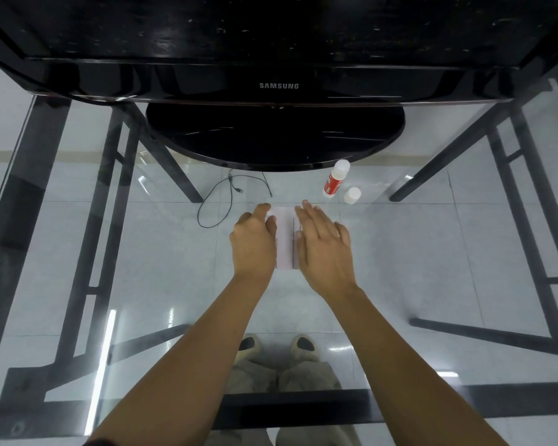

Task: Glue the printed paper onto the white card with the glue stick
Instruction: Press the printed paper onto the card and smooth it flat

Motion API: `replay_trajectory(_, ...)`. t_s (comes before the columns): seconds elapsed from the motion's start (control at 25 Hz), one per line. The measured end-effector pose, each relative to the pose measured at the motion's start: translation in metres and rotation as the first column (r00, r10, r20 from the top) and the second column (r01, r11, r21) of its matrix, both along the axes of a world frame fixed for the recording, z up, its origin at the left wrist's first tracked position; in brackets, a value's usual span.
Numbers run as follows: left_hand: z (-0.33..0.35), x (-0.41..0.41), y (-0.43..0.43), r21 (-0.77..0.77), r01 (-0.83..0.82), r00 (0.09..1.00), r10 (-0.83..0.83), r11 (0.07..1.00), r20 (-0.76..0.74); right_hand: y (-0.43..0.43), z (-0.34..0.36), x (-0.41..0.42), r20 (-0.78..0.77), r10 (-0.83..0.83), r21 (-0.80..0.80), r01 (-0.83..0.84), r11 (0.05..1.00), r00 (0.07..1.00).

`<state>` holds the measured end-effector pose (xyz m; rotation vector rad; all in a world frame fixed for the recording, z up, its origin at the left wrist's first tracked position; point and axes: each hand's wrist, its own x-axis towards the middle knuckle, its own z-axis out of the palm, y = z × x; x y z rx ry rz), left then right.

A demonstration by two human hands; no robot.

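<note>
Glass tabletop [161, 268], left to right: loose black cable [218, 201]; left hand [255, 243], fingers curled, resting on the printed paper [284, 239]. Right hand [324, 249], fingers spread flat, pressing the paper's right side. Uncapped glue stick [335, 179] upright behind, its white cap [352, 195] just beside it.
</note>
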<state>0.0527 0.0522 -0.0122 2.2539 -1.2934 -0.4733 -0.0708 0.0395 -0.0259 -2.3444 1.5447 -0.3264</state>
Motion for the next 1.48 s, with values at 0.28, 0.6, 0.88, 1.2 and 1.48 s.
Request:
replay_trajectory(0.28,-0.005,-0.005,0.009,0.158,0.229,0.930,-0.264,0.960,0.256,0.000,-0.011,-0.011,-0.226,0.155,0.111,-0.133,0.985,0.962)
replay_trajectory(0.6,-0.024,0.013,0.033,0.315,0.314,0.860,-0.409,0.896,0.304,-0.001,-0.009,-0.013,-0.259,0.179,0.102,-0.158,0.982,0.949)
replay_trajectory(0.88,-0.020,0.021,0.036,0.404,0.419,0.777,-0.551,0.814,0.304,-0.007,-0.008,-0.021,-0.215,0.256,0.143,-0.228,0.963,0.943)
replay_trajectory(1.2,-0.018,0.018,0.036,0.431,0.391,0.776,-0.543,0.813,0.321,-0.003,-0.009,-0.028,-0.286,0.266,0.122,-0.241,0.963,0.921)
replay_trajectory(1.48,-0.010,0.018,0.061,0.422,0.318,0.846,-0.455,0.849,0.279,-0.004,-0.009,-0.030,-0.265,0.283,0.120,-0.259,0.958,0.922)
